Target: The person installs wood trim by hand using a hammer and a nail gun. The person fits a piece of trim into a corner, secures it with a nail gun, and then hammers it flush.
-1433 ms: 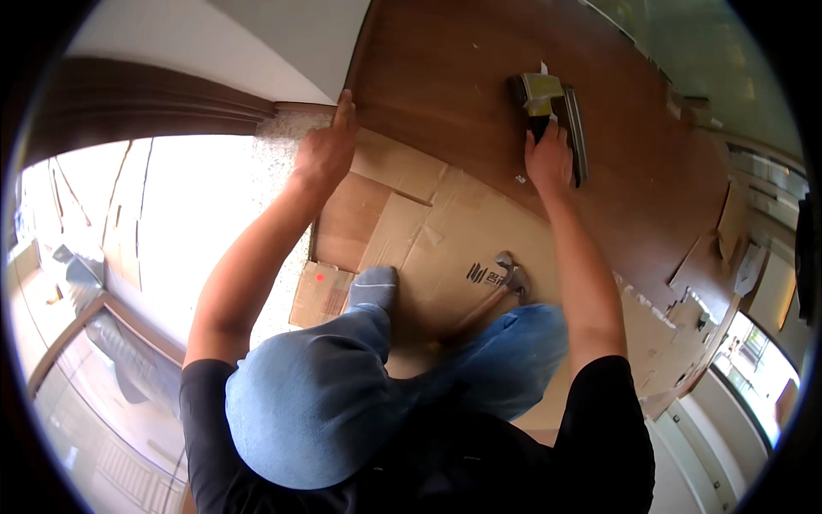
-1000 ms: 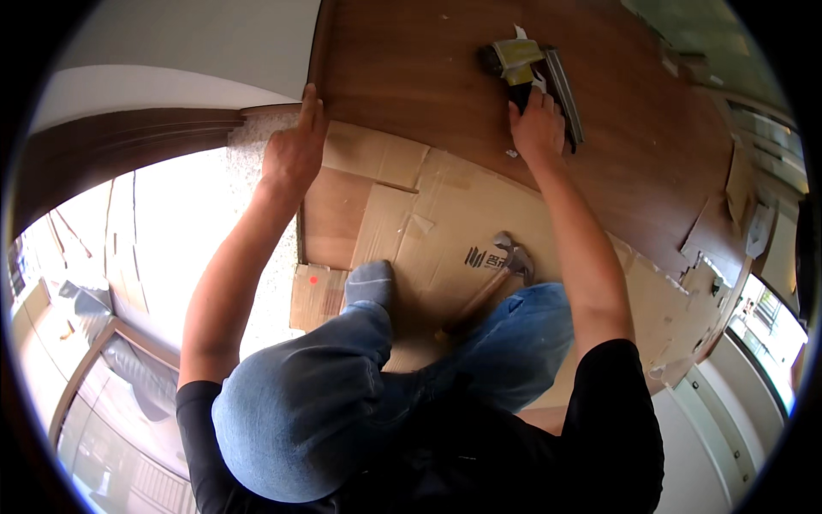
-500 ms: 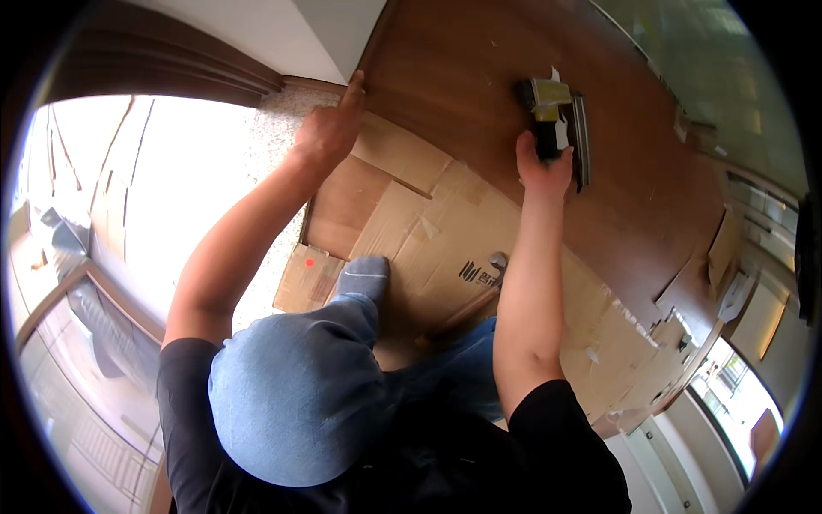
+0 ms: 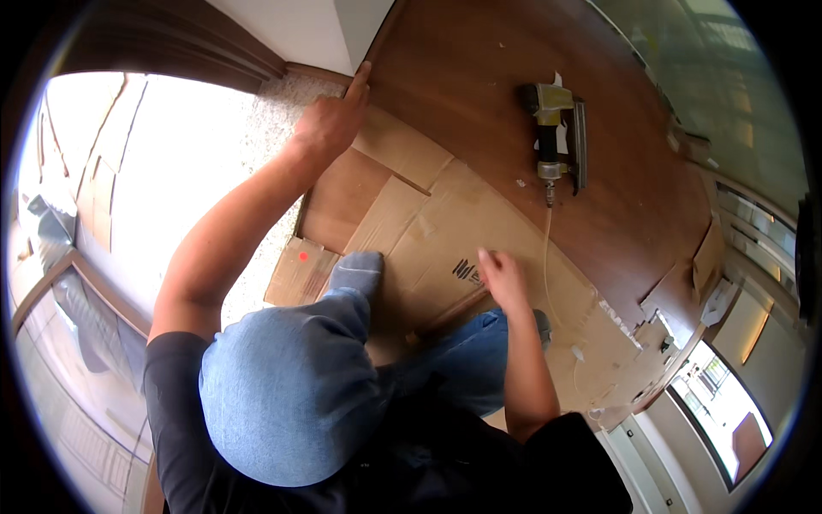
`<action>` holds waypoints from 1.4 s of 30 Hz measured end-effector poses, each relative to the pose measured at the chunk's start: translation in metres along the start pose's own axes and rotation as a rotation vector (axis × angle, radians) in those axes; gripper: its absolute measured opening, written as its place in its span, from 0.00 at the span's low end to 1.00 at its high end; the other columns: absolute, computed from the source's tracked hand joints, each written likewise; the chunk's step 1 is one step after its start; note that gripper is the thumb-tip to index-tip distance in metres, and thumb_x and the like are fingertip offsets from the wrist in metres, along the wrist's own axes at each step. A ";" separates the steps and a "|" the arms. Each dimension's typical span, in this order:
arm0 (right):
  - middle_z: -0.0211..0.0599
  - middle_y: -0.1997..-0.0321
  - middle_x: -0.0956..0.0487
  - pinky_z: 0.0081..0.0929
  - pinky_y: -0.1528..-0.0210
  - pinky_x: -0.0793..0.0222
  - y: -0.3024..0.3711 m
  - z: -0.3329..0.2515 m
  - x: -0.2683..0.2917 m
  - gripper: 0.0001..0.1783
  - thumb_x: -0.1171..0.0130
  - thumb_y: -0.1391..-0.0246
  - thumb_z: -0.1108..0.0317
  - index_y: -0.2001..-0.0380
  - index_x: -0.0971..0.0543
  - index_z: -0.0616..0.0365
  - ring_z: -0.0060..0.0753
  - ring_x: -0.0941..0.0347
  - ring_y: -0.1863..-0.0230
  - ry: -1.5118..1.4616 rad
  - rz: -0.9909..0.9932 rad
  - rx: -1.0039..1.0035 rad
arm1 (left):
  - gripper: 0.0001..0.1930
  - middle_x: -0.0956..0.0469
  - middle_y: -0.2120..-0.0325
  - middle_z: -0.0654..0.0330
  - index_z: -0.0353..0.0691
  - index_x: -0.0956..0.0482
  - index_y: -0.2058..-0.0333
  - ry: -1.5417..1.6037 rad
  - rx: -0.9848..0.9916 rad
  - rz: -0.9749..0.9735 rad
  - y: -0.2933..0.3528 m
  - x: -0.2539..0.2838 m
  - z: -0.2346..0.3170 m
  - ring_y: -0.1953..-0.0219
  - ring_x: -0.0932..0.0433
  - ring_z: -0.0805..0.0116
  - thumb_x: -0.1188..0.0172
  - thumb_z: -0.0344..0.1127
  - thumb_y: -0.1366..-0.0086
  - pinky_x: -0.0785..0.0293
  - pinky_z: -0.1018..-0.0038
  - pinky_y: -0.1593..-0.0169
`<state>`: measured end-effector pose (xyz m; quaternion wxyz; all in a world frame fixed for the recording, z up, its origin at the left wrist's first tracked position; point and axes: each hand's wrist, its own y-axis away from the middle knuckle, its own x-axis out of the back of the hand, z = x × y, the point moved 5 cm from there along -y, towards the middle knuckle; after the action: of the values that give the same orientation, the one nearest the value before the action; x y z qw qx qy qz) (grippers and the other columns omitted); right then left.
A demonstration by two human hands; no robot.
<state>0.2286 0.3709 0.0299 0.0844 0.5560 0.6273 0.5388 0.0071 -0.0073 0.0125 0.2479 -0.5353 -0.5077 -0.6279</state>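
The left hand (image 4: 330,122) points to a white wall corner (image 4: 348,53); the right hand (image 4: 504,279) overlaps a brown wooden-handled hammer (image 4: 452,312). Both grips are unclear.

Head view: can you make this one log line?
left hand: at wall corner; right hand: at hammer, grip unclear; nail gun: on wood floor
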 end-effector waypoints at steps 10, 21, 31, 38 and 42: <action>0.35 0.65 0.21 0.29 0.66 0.21 0.030 0.113 -0.021 0.28 0.27 0.40 0.45 0.58 0.21 0.61 0.29 0.20 0.67 -0.597 0.150 -0.500 | 0.36 0.60 0.20 0.44 0.35 0.37 0.28 0.178 0.061 0.000 -0.005 -0.008 -0.005 0.71 0.13 0.49 0.46 0.24 0.36 0.14 0.55 0.65; 0.32 0.67 0.24 0.28 0.73 0.30 0.015 0.123 -0.064 0.15 0.29 0.38 0.65 0.58 0.24 0.60 0.24 0.29 0.72 -0.451 0.507 -0.159 | 0.37 0.67 0.19 0.45 0.36 0.38 0.26 0.287 0.065 -0.029 -0.014 -0.009 -0.003 0.70 0.13 0.50 0.45 0.25 0.36 0.14 0.57 0.62; 0.36 0.68 0.25 0.42 0.60 0.22 -0.011 -0.316 0.020 0.09 0.42 0.30 0.70 0.56 0.32 0.55 0.34 0.27 0.68 -0.801 0.087 1.293 | 0.50 0.13 0.70 0.43 0.38 0.66 0.21 0.330 0.097 -0.062 0.001 0.005 -0.005 0.74 0.14 0.50 0.45 0.25 0.36 0.16 0.56 0.66; 0.32 0.79 0.33 0.44 0.67 0.26 -0.060 -0.424 0.003 0.10 0.43 0.32 0.63 0.65 0.31 0.53 0.34 0.34 0.76 -0.962 0.041 1.225 | 0.49 0.13 0.66 0.41 0.33 0.67 0.21 0.291 0.055 -0.039 0.003 -0.004 -0.009 0.72 0.13 0.48 0.45 0.26 0.34 0.16 0.57 0.64; 0.30 0.81 0.35 0.36 0.71 0.32 -0.097 -0.434 -0.020 0.21 0.47 0.31 0.58 0.80 0.34 0.51 0.30 0.37 0.79 -0.948 -0.036 1.152 | 0.47 0.15 0.57 0.38 0.34 0.63 0.21 0.418 0.104 -0.015 -0.001 0.001 -0.011 0.70 0.13 0.47 0.46 0.27 0.34 0.15 0.57 0.62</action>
<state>-0.1289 0.1220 0.1211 0.0501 0.6745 0.7157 -0.1741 0.0015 -0.0167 0.0144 0.3705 -0.3761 -0.4808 -0.7001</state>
